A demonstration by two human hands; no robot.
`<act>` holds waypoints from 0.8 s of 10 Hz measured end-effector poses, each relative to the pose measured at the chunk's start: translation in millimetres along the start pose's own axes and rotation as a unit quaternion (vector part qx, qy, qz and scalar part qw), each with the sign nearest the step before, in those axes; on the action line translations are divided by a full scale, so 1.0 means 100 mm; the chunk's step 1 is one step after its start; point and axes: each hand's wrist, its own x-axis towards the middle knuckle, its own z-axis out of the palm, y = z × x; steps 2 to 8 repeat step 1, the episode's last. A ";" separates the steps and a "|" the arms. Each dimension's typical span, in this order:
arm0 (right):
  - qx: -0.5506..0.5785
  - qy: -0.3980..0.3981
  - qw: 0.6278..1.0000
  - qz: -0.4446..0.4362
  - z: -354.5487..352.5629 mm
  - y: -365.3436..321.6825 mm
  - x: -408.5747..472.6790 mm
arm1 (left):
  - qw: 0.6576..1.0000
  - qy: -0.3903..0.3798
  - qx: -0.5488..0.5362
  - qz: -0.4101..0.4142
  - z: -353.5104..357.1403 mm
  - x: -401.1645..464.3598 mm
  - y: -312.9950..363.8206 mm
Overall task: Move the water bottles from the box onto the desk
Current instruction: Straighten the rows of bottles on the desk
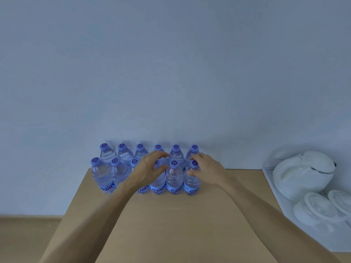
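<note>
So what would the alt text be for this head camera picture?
Two bare hands reach into two rows of upright water bottles on a tan desk: the left hand and right hand each curl around a front-row bottle. A white kettle sits at right.

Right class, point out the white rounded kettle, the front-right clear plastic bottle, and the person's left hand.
White rounded kettle (302, 173), head view, body.
Front-right clear plastic bottle (194, 164), head view, cap.
Left hand (150, 168), head view, back.

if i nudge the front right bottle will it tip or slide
Probably tips before sliding: the front right bottle is tall and narrow. It looks full, so fairly heavy. The right hand and the neighbouring bottle would likely steady it.
</note>
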 end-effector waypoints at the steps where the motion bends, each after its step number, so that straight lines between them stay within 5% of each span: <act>1: 0.011 0.061 0.998 -0.020 -0.01 -0.09 -0.04 | 0.998 0.058 -0.023 -0.012 -0.12 -0.16 -0.02; 8: 0.011 0.061 0.998 -0.020 -0.01 -0.09 -0.04 | 0.998 0.058 -0.023 -0.012 -0.12 -0.16 -0.02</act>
